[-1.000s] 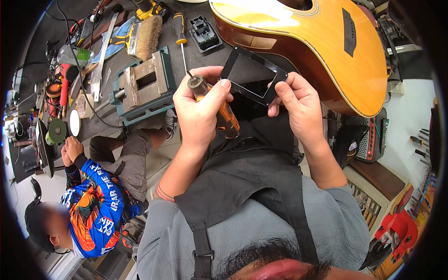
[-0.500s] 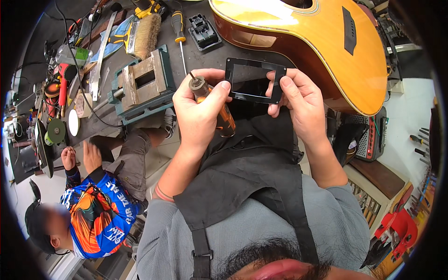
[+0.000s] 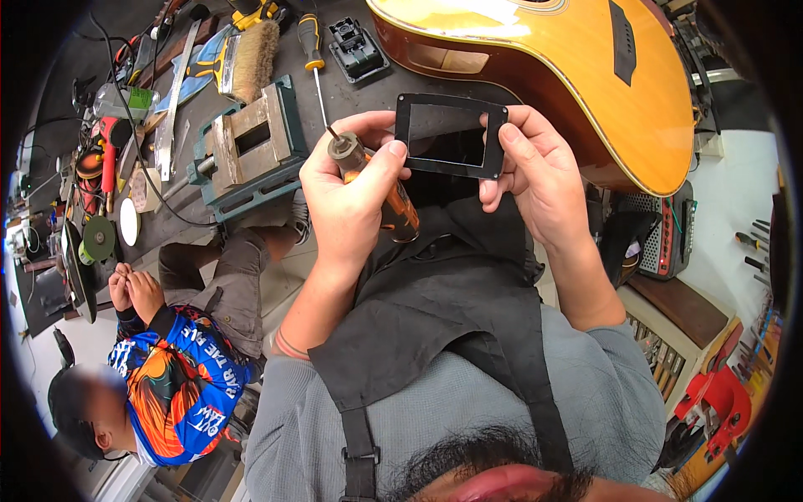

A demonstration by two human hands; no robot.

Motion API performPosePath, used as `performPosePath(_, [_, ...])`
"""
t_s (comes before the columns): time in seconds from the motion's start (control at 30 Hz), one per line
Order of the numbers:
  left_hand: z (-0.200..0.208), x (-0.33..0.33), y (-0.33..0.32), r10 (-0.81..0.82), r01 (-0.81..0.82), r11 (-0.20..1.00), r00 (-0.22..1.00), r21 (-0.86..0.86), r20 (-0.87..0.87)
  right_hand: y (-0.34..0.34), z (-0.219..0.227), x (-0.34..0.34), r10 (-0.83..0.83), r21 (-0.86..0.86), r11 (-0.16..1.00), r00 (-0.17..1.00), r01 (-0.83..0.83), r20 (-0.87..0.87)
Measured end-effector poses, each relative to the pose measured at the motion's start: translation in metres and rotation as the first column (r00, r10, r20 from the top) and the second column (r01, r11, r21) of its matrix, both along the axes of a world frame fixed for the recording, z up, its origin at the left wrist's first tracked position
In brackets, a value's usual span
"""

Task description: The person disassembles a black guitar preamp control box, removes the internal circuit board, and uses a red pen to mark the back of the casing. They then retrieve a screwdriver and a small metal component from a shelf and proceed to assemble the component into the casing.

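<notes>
A black rectangular frame (image 3: 443, 101) with an open middle and small corner holes is held up between my two hands, over my dark apron. My left hand (image 3: 345, 197) is closed, its thumb and fingers pinching the frame's left edge. That same hand also keeps hold of an orange-handled screwdriver (image 3: 400, 209), its dark shaft pointing up and away past the thumb. On the frame's right edge, my right hand (image 3: 548, 176) pinches with thumb and fingers. Just beyond lies an acoustic guitar (image 3: 577, 75) with a rectangular cutout (image 3: 447, 60) in its side.
Left of my hands stands a green vise (image 3: 293, 125) with wooden jaw faces. A grey-and-yellow screwdriver (image 3: 310, 42), a black plastic housing (image 3: 358, 50) and a wide brush (image 3: 253, 63) lie behind it. A co-worker (image 3: 184, 368) in a colourful shirt sits at left.
The frame has turned slightly in my hands, and less of my right fingers shows through its opening. The co-worker's hands have come together. My grip stays the same.
</notes>
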State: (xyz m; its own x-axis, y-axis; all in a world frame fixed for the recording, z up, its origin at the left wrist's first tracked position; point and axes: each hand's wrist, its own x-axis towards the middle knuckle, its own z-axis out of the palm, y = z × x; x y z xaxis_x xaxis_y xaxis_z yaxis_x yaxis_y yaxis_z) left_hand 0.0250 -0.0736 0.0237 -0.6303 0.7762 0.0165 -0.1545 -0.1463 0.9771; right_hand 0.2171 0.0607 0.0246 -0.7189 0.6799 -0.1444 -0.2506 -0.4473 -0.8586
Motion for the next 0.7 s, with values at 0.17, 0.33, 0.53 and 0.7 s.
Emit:
performPosePath(0.17, [-0.001,0.001,-0.003,-0.007,0.007,1.000,1.000,0.013,0.030,0.000,0.004,0.001,0.017,-0.035,0.999,0.999,-0.019,-0.030])
performPosePath(0.33, [0.002,0.005,-0.006,0.007,-0.007,1.000,0.999,0.007,0.049,-0.002,0.007,0.004,0.036,-0.036,0.999,0.999,-0.036,-0.010])
performPosePath(0.53, [0.001,0.006,-0.010,0.015,-0.016,1.000,0.999,0.022,0.048,-0.005,0.007,0.005,0.051,-0.022,0.998,0.999,-0.051,0.005])
performPosePath(0.7, [-0.002,0.006,-0.012,0.017,-0.019,0.999,0.999,0.044,0.041,-0.003,0.006,0.009,0.092,-0.001,0.996,0.995,-0.092,0.032])
